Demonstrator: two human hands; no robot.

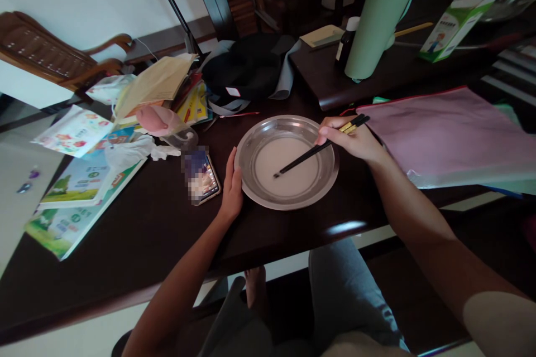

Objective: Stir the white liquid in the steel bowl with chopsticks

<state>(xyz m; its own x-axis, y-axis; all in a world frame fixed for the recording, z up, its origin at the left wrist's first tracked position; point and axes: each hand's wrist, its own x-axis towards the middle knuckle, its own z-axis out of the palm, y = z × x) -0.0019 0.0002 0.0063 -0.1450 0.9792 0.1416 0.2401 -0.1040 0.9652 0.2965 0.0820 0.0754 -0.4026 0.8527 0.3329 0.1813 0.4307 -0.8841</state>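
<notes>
A round metal dish (288, 203) stands on the dark table, with a milky white liquid (288, 159) in its bottom. Against the dish's left rim rests my left hand (233, 187), fingers stretched along the outside and not wrapped round anything. Over the right rim, my right hand (349, 136) grips a pair of black chopsticks (307, 154) with gold bands near the upper ends. Their tips slant down and left to the liquid near the dish's middle, with a little white on them.
Left of the dish lies a phone (205, 175); farther left are booklets (79, 181) and papers. A black round bag (243, 67) sits behind. To the right lie a pink zip folder (439, 134), a green roll (383, 17), a dark bottle (345, 44) and a green-white box (450, 30).
</notes>
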